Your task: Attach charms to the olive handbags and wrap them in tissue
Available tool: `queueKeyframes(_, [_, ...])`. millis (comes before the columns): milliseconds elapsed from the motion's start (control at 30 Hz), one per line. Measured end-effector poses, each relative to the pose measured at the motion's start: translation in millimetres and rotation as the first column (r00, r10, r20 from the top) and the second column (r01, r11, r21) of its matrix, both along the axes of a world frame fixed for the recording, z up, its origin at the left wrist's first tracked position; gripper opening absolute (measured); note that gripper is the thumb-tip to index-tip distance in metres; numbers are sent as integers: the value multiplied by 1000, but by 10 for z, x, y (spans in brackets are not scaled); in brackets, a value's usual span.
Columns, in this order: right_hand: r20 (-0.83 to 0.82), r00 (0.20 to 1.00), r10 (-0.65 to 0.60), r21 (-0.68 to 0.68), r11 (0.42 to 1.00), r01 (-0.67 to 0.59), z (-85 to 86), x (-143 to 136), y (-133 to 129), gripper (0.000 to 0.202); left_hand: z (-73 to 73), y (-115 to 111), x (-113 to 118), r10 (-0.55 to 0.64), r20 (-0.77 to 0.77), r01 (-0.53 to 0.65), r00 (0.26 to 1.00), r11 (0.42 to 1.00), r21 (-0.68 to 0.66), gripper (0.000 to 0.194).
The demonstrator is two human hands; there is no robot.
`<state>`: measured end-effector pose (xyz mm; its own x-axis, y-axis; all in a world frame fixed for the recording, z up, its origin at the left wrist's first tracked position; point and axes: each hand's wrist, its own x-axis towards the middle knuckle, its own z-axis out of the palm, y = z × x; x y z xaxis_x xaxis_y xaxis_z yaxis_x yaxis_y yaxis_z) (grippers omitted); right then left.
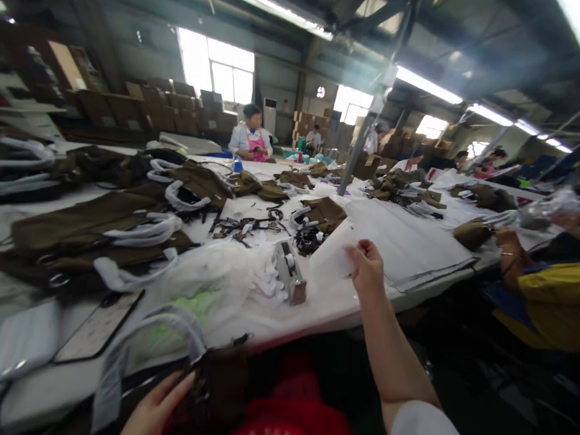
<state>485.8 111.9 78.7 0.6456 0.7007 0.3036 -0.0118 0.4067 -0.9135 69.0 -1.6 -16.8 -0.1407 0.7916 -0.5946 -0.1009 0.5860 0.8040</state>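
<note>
My right hand reaches forward over the table with fingers and thumb pinched together on the edge of a thin white sheet. The sheet tilts up from a stack of white sheets. Low at the left, my left hand grips the top of a dark brown handbag near my lap; part of the hand is out of frame. White wrapping covers the bag's handle. A grey tape dispenser stands between the hands, left of the sheet.
Brown bags with wrapped handles pile up at left. A phone lies near the edge beside clear plastic and green material. Black straps lie mid-table. A metal post rises beyond. A co-worker's arm is at right; others sit across.
</note>
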Motion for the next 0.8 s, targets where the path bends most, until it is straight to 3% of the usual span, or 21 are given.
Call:
queueKeyframes(67, [-60,957,283,-54,957,-286,-171,-443,-393,52,47,-23,-7,108,136,-110,985,994,11,23])
queueKeyframes(133, [-86,895,438,-191,874,-446,-412,-821,-720,49,109,-23,-21,125,317,-136,940,991,13,12])
queueKeyframes(200, [-12,868,497,-316,821,-475,-617,-1085,-966,37,162,-11,-43,158,429,-160,889,987,-32,11])
queueKeyframes(233, [80,861,502,-339,826,-450,-670,-1171,-1059,31,184,-7,-54,176,461,-173,870,984,-49,11])
queueKeyframes(333, [465,790,400,-198,917,-347,-567,-1331,-1244,22,238,-4,-81,218,487,-206,846,975,-80,14])
queueKeyframes(400, [650,671,358,-94,913,-397,-384,-1452,-1312,26,276,-2,-100,217,489,-203,845,976,-82,14])
queueKeyframes(433, [709,588,390,-100,880,-465,-311,-1541,-1330,29,297,4,-114,206,490,-192,847,978,-79,14])
queueKeyframes(500, [763,369,531,-226,754,-616,-279,-1778,-1327,35,337,27,-155,177,490,-167,854,984,-64,14])
queueKeyframes(567, [730,149,667,-406,599,-690,-411,-2058,-1276,37,370,60,-213,143,484,-140,863,989,-43,16])
queueKeyframes(633, [649,14,761,-532,467,-706,-629,-2310,-1201,34,393,91,-275,120,478,-122,870,992,-26,18])
queueKeyframes(733, [489,-83,868,-621,279,-733,-874,-2545,-1106,29,411,109,-339,101,475,-96,874,995,-36,19])
queueKeyframes(800, [398,-52,916,-618,226,-753,-921,-2597,-1072,30,412,102,-351,84,474,-71,877,996,-46,20])
